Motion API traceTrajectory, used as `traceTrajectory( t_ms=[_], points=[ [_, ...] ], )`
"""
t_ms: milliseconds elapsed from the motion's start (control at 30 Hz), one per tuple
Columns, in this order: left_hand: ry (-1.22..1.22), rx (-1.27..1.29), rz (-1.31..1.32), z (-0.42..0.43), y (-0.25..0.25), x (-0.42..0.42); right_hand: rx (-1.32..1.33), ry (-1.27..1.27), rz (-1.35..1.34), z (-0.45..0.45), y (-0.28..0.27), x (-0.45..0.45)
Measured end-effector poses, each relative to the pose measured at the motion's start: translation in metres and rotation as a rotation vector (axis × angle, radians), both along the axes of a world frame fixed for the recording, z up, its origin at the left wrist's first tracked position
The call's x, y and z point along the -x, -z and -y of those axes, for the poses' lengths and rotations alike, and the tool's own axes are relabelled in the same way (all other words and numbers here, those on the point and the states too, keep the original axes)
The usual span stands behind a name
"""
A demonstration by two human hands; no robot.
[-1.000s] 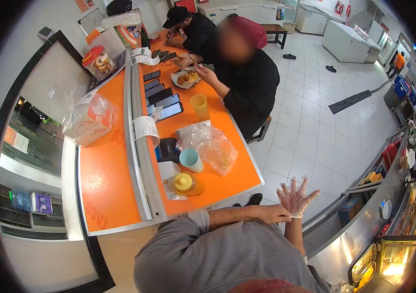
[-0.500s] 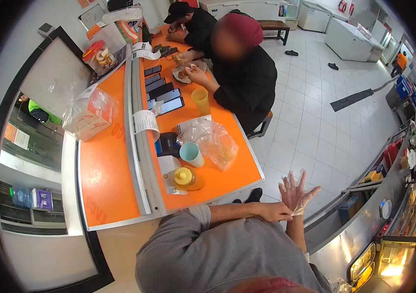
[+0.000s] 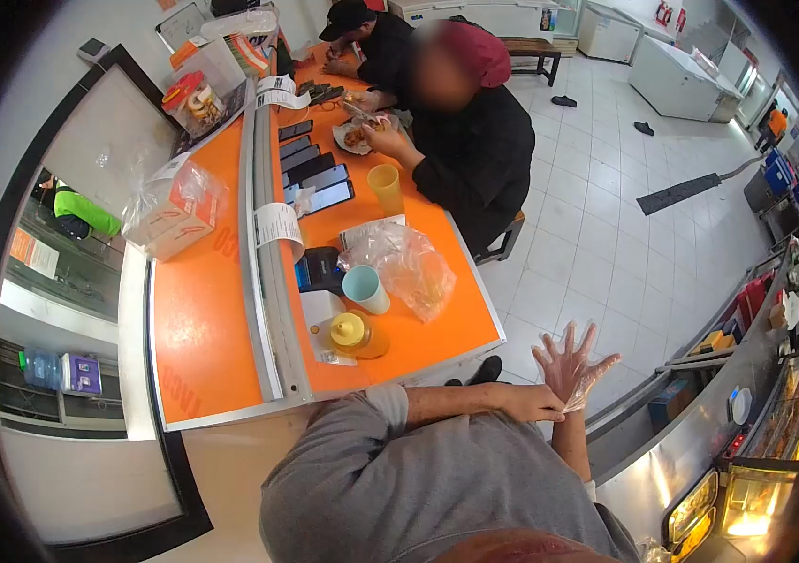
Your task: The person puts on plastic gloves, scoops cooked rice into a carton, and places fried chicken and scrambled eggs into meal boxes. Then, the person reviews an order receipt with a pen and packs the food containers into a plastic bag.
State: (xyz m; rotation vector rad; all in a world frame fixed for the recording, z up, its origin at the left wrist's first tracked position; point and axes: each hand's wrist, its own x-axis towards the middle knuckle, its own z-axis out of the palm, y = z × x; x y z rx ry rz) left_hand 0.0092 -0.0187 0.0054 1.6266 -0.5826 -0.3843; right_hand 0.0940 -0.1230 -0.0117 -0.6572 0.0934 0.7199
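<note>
Pinching the cuff of a clear, thin plastic glove [image 3: 576,383], the person's bare left hand [image 3: 532,403] reaches across the front of the body, its fingers curled closed on the loose edge at the wrist. The right hand [image 3: 568,369] is inside that glove, fully open with fingers and thumb spread wide, and has hold of nothing. The glove covers it down to the wrist, above the white-tiled floor [image 3: 596,267], between a glossy orange table [image 3: 460,340] and a silver metal counter [image 3: 648,469] that carries a lit glass case [image 3: 754,502].

On the near end of the orange table, a squeeze bottle with a yellow cap [image 3: 359,336] stands just beside a pale blue plastic cup [image 3: 365,289]. A crumpled clear plastic bag [image 3: 409,267] lies next to the cup, and a translucent yellow tumbler [image 3: 385,192] stands upright farther along. Dark-framed smartphones [image 3: 327,196] lie in a row near the tumbler. Across that side sits a co-worker in a maroon head covering and black top [image 3: 484,150], both hands over a paper-lined plate of food [image 3: 352,141].
</note>
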Motion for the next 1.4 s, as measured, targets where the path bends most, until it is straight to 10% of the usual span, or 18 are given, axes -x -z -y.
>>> traceTrajectory(
  t_ms=[667, 1067, 1400],
  points=[
    [-0.534, -0.714, 0.139, 0.019, -0.015, -0.049, 0.155, 0.469, 0.226, 0.009, -0.048, -0.073],
    [0.127, -0.663, 0.372, 0.110, -0.028, -0.237, -0.048, 0.309, 0.091, 0.104, -0.058, -0.233],
    [0.067, -0.563, 0.219, 0.168, -0.032, -0.382, -0.065, 0.136, 0.090, 0.163, -0.042, -0.388]
  ],
)
